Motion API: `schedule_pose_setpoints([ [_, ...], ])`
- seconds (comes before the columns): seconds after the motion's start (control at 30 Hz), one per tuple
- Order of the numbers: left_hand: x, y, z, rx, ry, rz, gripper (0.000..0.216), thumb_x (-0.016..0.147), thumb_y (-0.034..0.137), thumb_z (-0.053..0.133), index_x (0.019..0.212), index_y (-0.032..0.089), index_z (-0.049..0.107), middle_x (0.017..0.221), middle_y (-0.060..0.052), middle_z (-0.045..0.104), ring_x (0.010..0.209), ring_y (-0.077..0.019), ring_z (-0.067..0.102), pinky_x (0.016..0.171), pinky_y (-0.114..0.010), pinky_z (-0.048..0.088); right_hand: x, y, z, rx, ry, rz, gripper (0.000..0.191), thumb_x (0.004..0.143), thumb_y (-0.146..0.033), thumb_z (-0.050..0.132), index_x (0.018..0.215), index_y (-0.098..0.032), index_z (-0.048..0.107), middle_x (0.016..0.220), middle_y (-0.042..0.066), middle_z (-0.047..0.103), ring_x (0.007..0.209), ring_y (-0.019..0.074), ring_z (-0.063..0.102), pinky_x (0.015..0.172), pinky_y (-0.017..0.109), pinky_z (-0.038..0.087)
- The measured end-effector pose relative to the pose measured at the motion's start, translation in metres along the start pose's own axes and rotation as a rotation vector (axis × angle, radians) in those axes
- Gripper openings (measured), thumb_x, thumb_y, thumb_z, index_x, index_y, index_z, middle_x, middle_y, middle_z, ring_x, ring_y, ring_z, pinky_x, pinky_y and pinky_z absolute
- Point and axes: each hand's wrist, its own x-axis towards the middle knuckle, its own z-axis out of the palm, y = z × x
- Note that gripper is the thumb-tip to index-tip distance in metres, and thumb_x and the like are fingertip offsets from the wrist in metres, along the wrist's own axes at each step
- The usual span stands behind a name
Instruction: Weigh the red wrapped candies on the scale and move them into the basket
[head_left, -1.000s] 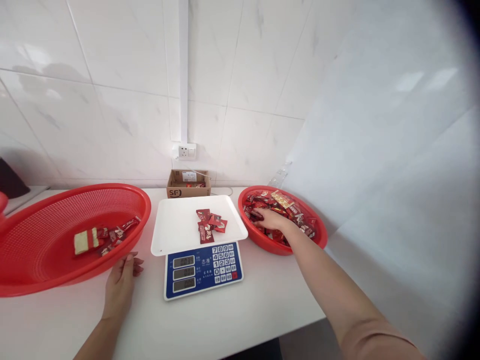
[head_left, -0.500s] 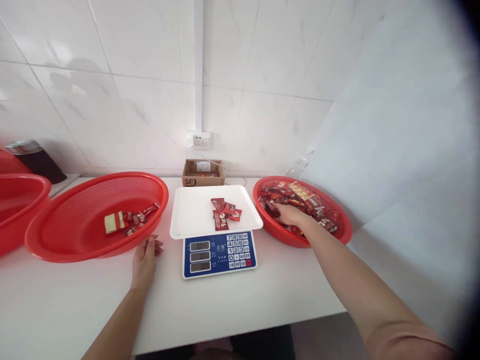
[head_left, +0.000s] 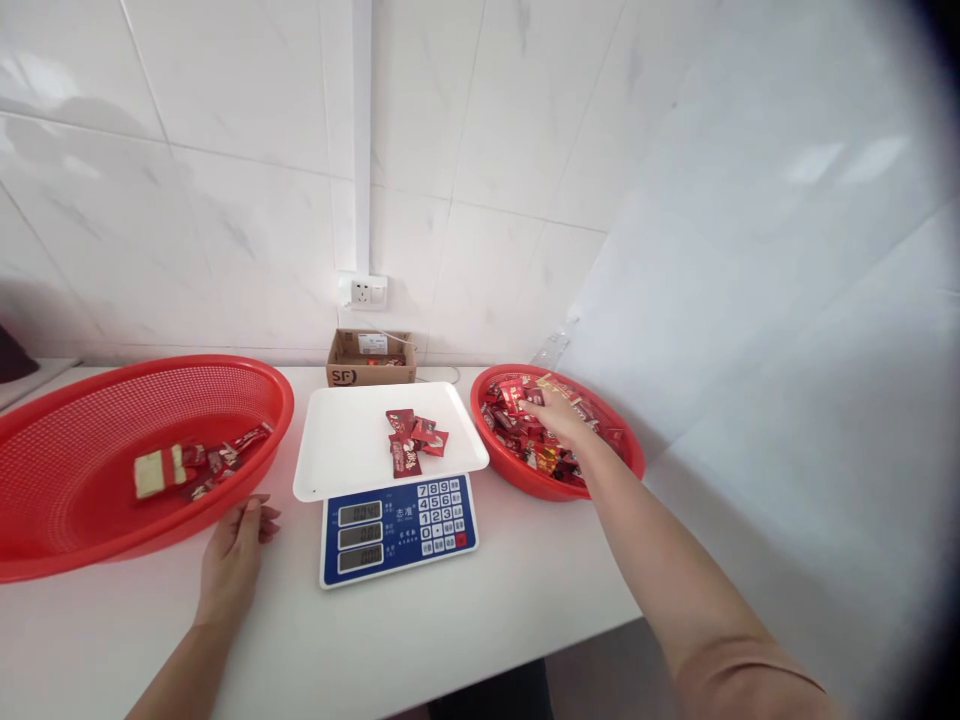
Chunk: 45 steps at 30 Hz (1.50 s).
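Note:
My right hand [head_left: 556,416] is over the right red basket [head_left: 517,478], its fingers closed on a small red candy packet [head_left: 512,394]. Many red and dark red wrapped candies fill that basket beneath the hand. Loosely bent, with fingers apart and nothing visible in them, my left hand [head_left: 234,555] rests on the white table beside the left red basket [head_left: 97,395]. Between the hands stands a blue and white digital scale [head_left: 401,528]. Several red packets [head_left: 409,440] lie on its white tray [head_left: 337,435]. The scale's display digits are faint.
In the left basket are a pale yellow block with a red band [head_left: 159,470] and several red packets [head_left: 225,465]. Behind the scale, a cardboard box [head_left: 371,372] stands near the tiled wall, below a socket [head_left: 367,292]. A clear plastic item [head_left: 551,348] leans behind the right basket.
My right hand has come up from among the candies with a red packet in its fingers. The view has turned to the right. My left hand stays beside the left basket.

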Motion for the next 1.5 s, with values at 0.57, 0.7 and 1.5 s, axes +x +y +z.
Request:
schedule_pose_setpoints([
  [0.57,-0.005,0.007,0.001,0.007,0.020,-0.005,0.041,0.075,0.055,0.045,0.091,0.019,0.056,0.077,-0.001,0.057,0.065,-0.0135,0.053,0.064,-0.029,0.046,-0.021,-0.102,0.105,0.272,-0.447,-0.191,0.020,0.067,-0.034,0.064,0.077,-0.018,0.057,0.072,-0.001,0.062,0.063,0.0120,0.057,0.058,0.023,0.044],
  [0.7,-0.006,0.008,0.000,0.020,0.019,-0.004,0.042,0.074,0.056,0.045,0.090,0.018,0.056,0.076,-0.002,0.058,0.065,-0.0143,0.054,0.063,-0.030,0.047,-0.018,-0.098,0.106,0.117,-0.361,-0.209,0.019,0.072,-0.034,0.058,0.082,-0.019,0.056,0.079,0.001,0.063,0.070,0.0141,0.058,0.064,0.026,0.044],
  [1.5,-0.003,0.005,0.002,-0.025,-0.003,0.007,0.039,0.076,0.054,0.046,0.090,0.019,0.055,0.075,0.000,0.057,0.063,-0.0124,0.052,0.061,-0.027,0.044,-0.062,-0.047,0.050,-0.189,-0.006,-0.311,0.036,0.080,-0.029,0.051,0.115,-0.023,0.055,0.119,0.007,0.058,0.109,0.0221,0.054,0.094,0.039,0.041],
])
